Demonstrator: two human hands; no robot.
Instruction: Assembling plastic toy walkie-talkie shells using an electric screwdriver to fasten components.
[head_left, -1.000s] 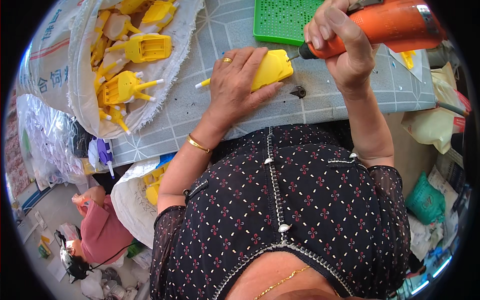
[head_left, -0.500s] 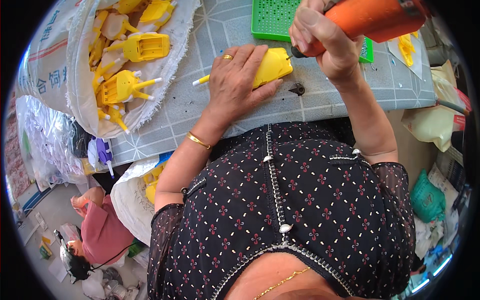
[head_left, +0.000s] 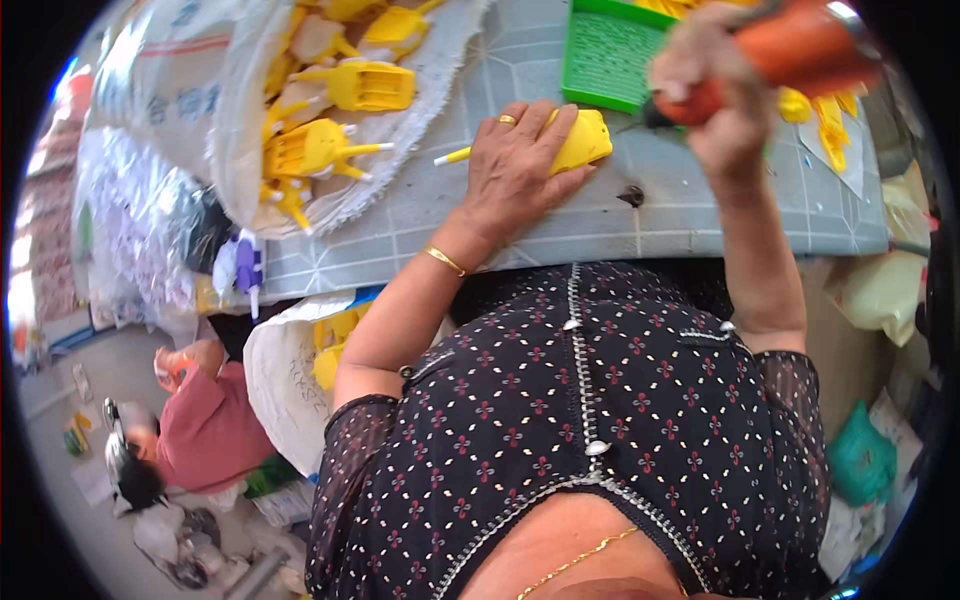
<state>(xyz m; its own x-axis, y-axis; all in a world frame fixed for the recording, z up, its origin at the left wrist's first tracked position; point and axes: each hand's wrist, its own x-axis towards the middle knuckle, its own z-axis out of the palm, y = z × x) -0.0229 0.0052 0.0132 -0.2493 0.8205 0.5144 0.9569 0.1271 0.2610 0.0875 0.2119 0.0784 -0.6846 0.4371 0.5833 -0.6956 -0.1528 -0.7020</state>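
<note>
My left hand [head_left: 520, 165] lies over a yellow plastic toy part [head_left: 588, 140], holding it down on the table. A white-tipped yellow prong of that part sticks out to the left of my fingers. My right hand [head_left: 728, 120], smeared by motion, grips an orange electric screwdriver [head_left: 805, 45]. Its dark nose points left, with the thin bit apart from the part, to the right of it. Behind it stands a green tray [head_left: 572, 75] holding many small pieces, perhaps screws. A small dark pointed object [head_left: 631, 196] lies on the table near the part.
At the left, an open white woven sack [head_left: 180, 100] spills similar yellow parts [head_left: 370, 86] onto the grey patterned tablecloth [head_left: 400, 225]. More yellow pieces [head_left: 831, 135] lie at the far right. Below the table edge stands another white sack [head_left: 280, 385]. A person in pink [head_left: 210, 430] is at lower left.
The screwdriver in my right hand has backed away from the yellow part, to the right. My left hand stays on the part. The whole view has shifted.
</note>
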